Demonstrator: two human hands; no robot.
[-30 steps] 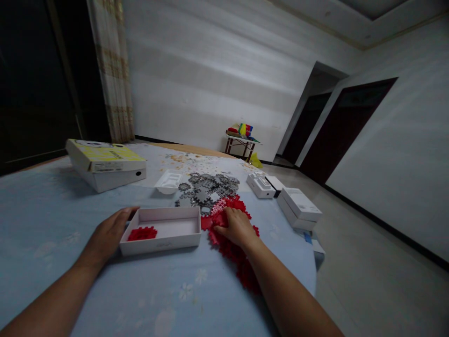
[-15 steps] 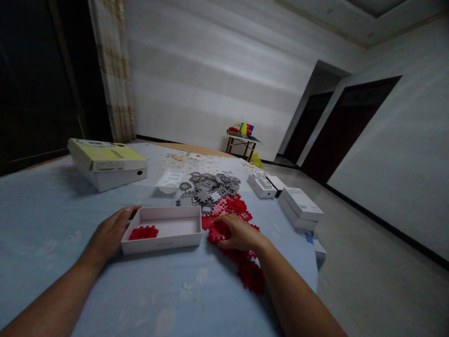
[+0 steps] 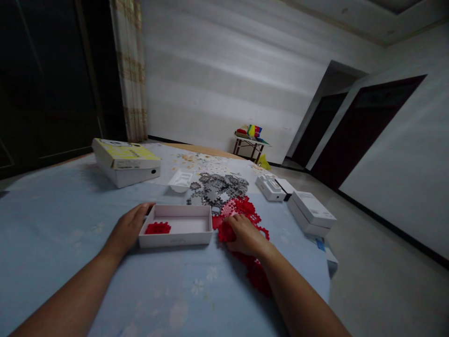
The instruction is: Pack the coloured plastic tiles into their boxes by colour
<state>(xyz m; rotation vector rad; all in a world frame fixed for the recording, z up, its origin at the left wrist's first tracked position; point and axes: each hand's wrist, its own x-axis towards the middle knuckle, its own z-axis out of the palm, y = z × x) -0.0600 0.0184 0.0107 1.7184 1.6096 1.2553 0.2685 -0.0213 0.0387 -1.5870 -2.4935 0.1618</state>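
Observation:
A shallow white box (image 3: 177, 238) sits on the pale blue tablecloth (image 3: 52, 220) in front of me, with a few red snowflake-shaped plastic pieces (image 3: 157, 228) in its left end. My left hand (image 3: 129, 228) rests flat against the box's left wall. Just right of the box, my right hand (image 3: 245, 236) is closed over red pieces (image 3: 224, 232) at the near edge of a red pile (image 3: 247, 208). More red pieces (image 3: 257, 274) lie under my right forearm.
Behind the red pile lies a heap of grey pieces (image 3: 217, 185) and a small white tray (image 3: 180, 180). A yellow-topped box (image 3: 124, 161) stands back left. White boxes (image 3: 310, 213) sit near the table's right edge. A small table with coloured items (image 3: 249, 140) stands by the far wall.
My right hand has drawn back from the pile's middle to its near edge and closed on red pieces. My left hand stays on the box. The camera shifted slightly left.

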